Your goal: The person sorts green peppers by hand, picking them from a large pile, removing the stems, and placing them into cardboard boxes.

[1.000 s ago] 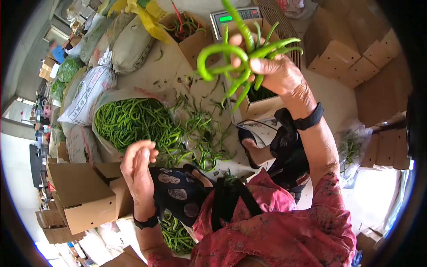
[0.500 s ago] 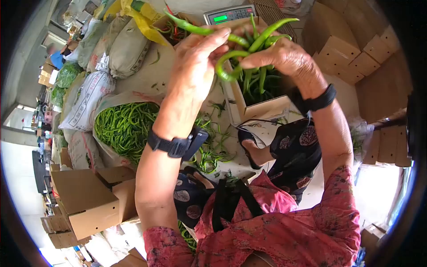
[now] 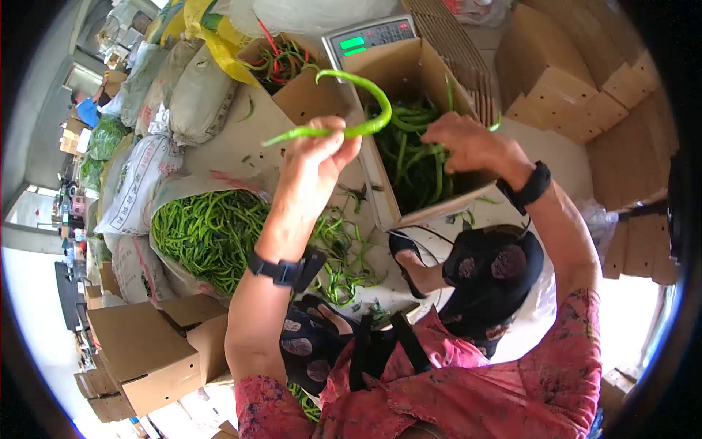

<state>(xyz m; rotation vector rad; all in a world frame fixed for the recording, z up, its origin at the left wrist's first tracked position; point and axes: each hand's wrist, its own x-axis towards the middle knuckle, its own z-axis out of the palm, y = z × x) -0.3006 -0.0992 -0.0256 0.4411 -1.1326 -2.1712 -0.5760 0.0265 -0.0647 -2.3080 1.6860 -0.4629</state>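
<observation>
My left hand point(image 3: 316, 157) pinches a curved green chili pepper point(image 3: 380, 110) and holds it left of the open carton. The pepper hooks upward at one end, and its other end points left. Over the carton point(image 3: 428, 214), my right hand point(image 3: 472, 146) is closed around green chili peppers, with tips showing above and to the right of its fingers. Most of what it grips is hidden by the hand. More green peppers point(image 3: 401, 157) lie inside the carton, which sits on a scale point(image 3: 373, 35) with a lit green display.
A smaller carton point(image 3: 303, 102) with red and green peppers stands behind my left hand. An open sack point(image 3: 208, 230) of green peppers lies at left, loose peppers point(image 3: 344, 263) on the floor. Cardboard boxes point(image 3: 142, 344) stand at lower left, others point(image 3: 556, 66) at right. A person point(image 3: 89, 110) is far left.
My hands have moved apart. The right hand has lowered to the carton with its peppers, while the left has shifted down and left, holding one curved pepper.
</observation>
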